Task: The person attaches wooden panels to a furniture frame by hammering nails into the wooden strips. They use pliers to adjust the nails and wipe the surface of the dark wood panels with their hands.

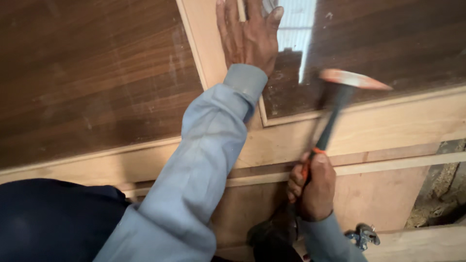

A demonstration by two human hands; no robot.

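A person in a pale blue long-sleeved shirt is leaning over a large wooden door (97,73) lying flat; dark brown veneer panels are sitting inside a lighter, unfinished timber frame (378,126). The left hand (248,36) is lying open, palm down and fingers spread, pressing on the pale upright strip between two dark panels, near the top of the view. The right hand (313,187) is wrapping tightly around the handle of a hammer (335,109); the grip is showing orange where it meets the fist, the shaft is dark, and the head is blurring with motion above the lower corner of the right-hand panel; whether it is touching the wood I cannot tell. A small metal clamp (363,235) is resting on a board near the bottom right.
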